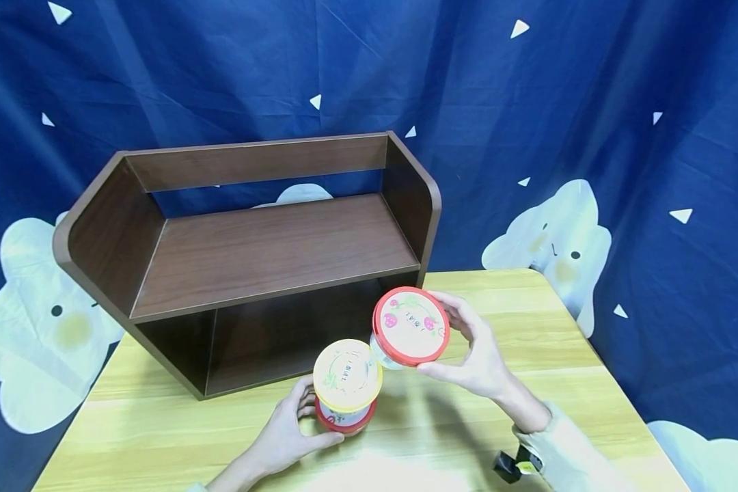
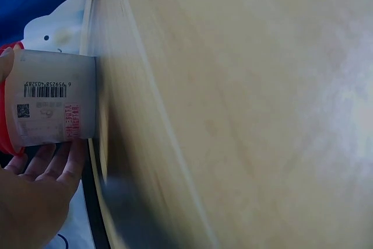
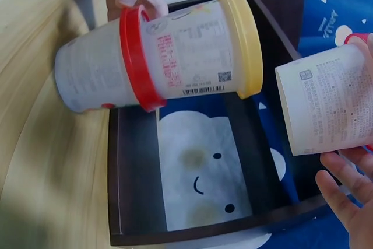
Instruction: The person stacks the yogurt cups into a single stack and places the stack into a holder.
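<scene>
Two lidded paper tubs are stacked on the table. The lower tub (image 1: 346,420) has a red lid, and the upper tub (image 1: 347,376) a pale lid with a yellow rim. My left hand (image 1: 285,430) grips the lower one, thumb in front and fingers behind. In the left wrist view, a barcode shows on the side of the lower tub (image 2: 52,97). My right hand (image 1: 476,348) holds another red-lidded tub (image 1: 411,326) by its side, raised and tilted just right of the stack. Small print covers the wall of this raised tub (image 3: 329,100) in the right wrist view.
Behind the tubs stands a dark brown two-level shelf (image 1: 277,249) with tall sides and a back rail. The light wooden table (image 1: 510,321) extends to its right. A blue curtain (image 1: 467,89) with white clouds hangs behind. A small black device (image 1: 507,467) is by the right wrist.
</scene>
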Available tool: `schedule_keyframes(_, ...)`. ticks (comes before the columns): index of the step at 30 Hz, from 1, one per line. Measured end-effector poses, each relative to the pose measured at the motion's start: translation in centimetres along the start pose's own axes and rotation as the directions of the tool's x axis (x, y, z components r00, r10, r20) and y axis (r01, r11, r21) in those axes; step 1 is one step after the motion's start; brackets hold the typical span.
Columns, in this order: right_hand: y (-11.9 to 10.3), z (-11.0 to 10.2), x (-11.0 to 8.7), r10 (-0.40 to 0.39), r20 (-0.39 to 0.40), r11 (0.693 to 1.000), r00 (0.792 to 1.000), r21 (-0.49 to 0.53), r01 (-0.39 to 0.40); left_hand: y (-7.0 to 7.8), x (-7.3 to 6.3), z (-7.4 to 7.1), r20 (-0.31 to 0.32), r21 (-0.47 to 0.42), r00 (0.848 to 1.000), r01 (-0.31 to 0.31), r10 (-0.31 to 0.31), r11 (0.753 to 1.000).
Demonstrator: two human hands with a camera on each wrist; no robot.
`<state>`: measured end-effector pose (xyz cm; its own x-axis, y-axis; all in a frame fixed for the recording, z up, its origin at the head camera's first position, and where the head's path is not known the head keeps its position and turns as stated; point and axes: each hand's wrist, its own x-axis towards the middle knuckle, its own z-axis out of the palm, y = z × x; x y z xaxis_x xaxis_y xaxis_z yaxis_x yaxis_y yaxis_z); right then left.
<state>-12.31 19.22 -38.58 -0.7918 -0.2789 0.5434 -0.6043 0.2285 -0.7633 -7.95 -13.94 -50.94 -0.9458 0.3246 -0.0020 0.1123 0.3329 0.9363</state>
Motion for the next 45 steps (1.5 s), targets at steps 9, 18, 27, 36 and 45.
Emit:
schedule_keyframes(9,-0.4,1.0,0.7,-0.016,0.051,1.000,0.999,0.000,0.016,0.1,0.1,-0.1,0.006,0.000,1.000,0.013,-0.013,1.000)
schedule_keyframes(18,-0.5,2.1,1.2,-0.027,0.103,0.999,0.994,0.028,0.024,0.0,0.1,0.0,0.005,-0.009,1.000,0.005,-0.005,1.000)
schedule_keyframes(27,-0.5,2.9,1.4,-0.022,0.126,0.998,0.992,0.057,0.015,-0.2,0.0,0.0,-0.005,0.002,1.000,0.024,-0.024,1.000)
schedule_keyframes(36,-0.4,3.9,1.4,-0.038,0.147,0.996,0.988,0.086,0.025,0.0,0.2,0.0,-0.006,-0.009,0.997,0.075,-0.075,0.997)
schedule_keyframes(45,-0.4,4.4,1.5,-0.057,0.159,0.995,0.986,0.091,0.043,-0.2,0.2,0.0,-0.001,-0.011,0.997,0.073,-0.073,0.997)
